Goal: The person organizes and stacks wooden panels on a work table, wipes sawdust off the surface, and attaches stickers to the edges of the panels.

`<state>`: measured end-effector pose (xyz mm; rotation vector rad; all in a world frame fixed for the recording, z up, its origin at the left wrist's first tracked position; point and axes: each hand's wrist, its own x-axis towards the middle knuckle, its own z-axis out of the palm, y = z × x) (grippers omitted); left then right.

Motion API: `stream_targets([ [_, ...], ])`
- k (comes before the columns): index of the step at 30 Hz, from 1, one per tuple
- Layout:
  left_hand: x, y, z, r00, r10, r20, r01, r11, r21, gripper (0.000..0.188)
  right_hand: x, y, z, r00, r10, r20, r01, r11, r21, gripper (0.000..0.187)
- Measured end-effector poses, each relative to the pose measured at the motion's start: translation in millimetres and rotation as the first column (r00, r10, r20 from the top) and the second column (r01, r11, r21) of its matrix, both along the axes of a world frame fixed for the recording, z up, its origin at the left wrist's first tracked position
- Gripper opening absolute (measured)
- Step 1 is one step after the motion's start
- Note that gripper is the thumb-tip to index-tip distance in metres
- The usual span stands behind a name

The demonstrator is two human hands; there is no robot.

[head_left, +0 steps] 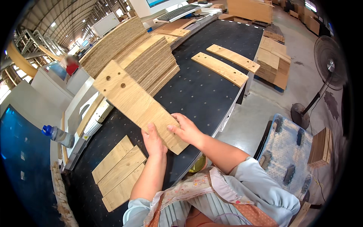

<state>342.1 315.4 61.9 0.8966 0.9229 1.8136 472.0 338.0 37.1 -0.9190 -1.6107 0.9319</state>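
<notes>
Left hand (153, 143) closed around the near left edge of a drilled wooden board (140, 104), thumb on the upper face, other fingers mostly hidden beneath. Right hand (187, 130) grips the opposite long edge, thumb likewise on top. Board is held tilted above the black work table (189, 102), its near end close to the table's front edge, its far end pointing toward the table's left side. Dark round holes cluster at that far end; whether it touches anything, cannot tell.

On the table's near left part: three short wooden planks (121, 169), side by side, ends staggered. At the table's right edge, farther off: two drilled planks (221, 70), roughly parallel, a gap between them. Along the table's left side: tall stack of wooden boards (157, 66), layered edges showing. Just outside the table's left edge: blue-capped bottle (62, 136). Beyond the table's far left: keyboard (177, 13). On the floor off the table's right side: stacked brown panels (272, 60), worn pale-blue pallet (283, 157), black pedestal fan (331, 66).
</notes>
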Motion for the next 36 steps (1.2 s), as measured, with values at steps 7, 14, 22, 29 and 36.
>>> stream_targets([
  [7, 45.6, 9.8, -3.3, 0.969, -0.247, -0.001, 0.242, 0.949, -0.200, 0.031, 65.4, -0.3, 2.7, 0.996, -0.001, -0.084, -0.026, 0.949, -0.313, 0.049],
  [14, 73.2, 37.2, -28.3, 0.977, -0.164, 0.135, 0.201, 0.922, -0.331, 0.031, 82.7, -8.0, 13.7, 0.843, -0.111, 0.526, 0.143, 0.990, -0.019, 0.110],
  [22, 107.7, 53.4, -59.1, 0.986, -0.120, 0.117, 0.154, 0.928, -0.341, 0.033, 89.6, -17.9, 42.3, 0.483, 0.041, 0.875, 0.286, 0.937, -0.202, 0.117],
  [29, 148.4, 58.6, -59.7, 0.936, -0.265, 0.232, 0.323, 0.909, -0.264, 0.031, 113.4, -12.0, 38.8, 0.481, -0.199, 0.854, 0.502, 0.861, -0.082, 0.111],
  [36, 132.4, 73.3, -40.2, 0.741, -0.671, 0.007, 0.619, 0.679, -0.395, 0.039, 158.7, 4.8, 15.8, 0.613, -0.365, 0.700, 0.479, 0.877, 0.038, 0.103],
])
